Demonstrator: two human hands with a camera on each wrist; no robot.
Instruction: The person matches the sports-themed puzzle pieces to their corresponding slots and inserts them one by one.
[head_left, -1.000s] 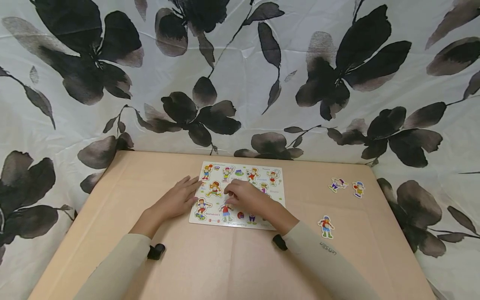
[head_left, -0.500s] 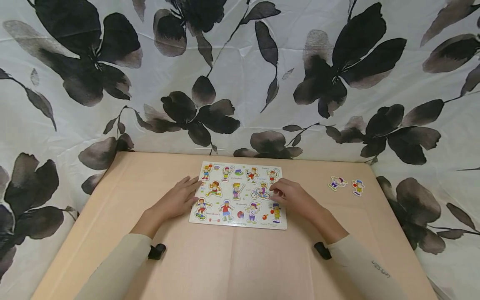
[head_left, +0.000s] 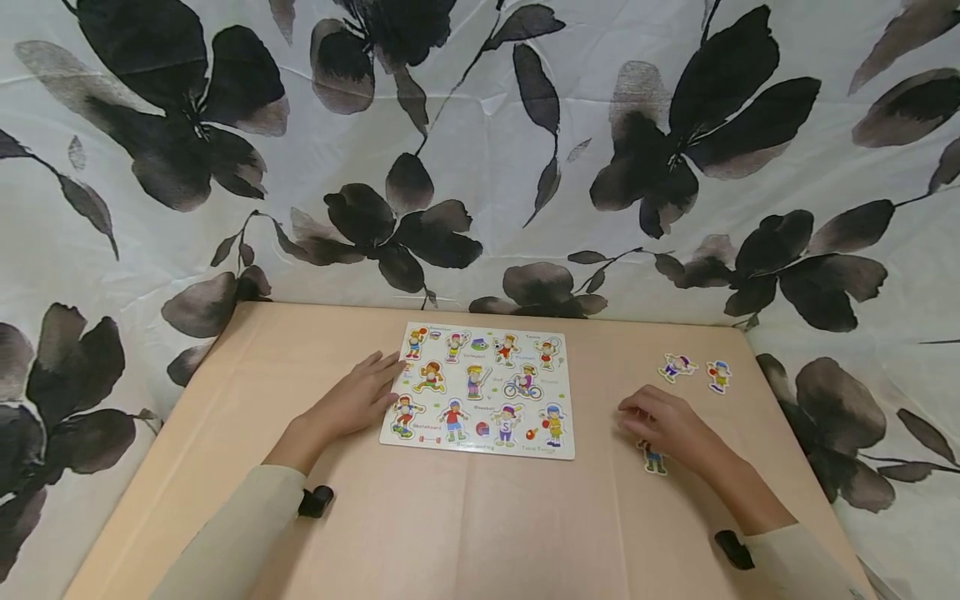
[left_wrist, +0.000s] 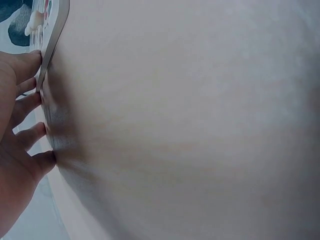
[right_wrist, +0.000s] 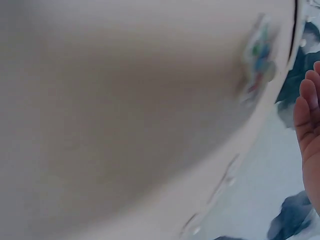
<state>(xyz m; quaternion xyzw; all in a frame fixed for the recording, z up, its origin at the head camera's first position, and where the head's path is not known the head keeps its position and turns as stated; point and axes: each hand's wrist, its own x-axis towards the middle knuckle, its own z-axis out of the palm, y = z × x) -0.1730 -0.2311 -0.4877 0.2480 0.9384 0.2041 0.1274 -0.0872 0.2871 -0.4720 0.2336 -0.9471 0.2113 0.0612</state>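
Note:
A white board (head_left: 491, 427) with colourful cartoon children lies flat on the table. My left hand (head_left: 356, 398) rests at its left edge, fingers spread; in the left wrist view the left hand (left_wrist: 20, 120) touches the board's edge (left_wrist: 56, 30). To the right of the board, my right hand (head_left: 671, 425) hovers over a loose figure piece (head_left: 655, 462), hiding its upper part. In the right wrist view the right hand (right_wrist: 311, 125) has loosely bent fingers holding nothing, with the blurred piece (right_wrist: 259, 62) on the table apart from it.
Two more figure pieces, one (head_left: 677, 367) lying sideways and one upright (head_left: 718, 377), lie farther back on the right of the tan table (head_left: 465, 533). Behind the table hangs a white cloth (head_left: 510, 167) with dark flowers.
My right hand has moved from over the board to the right, now above the loose piece. The board's middle and right figures are uncovered. My left hand has stayed in place.

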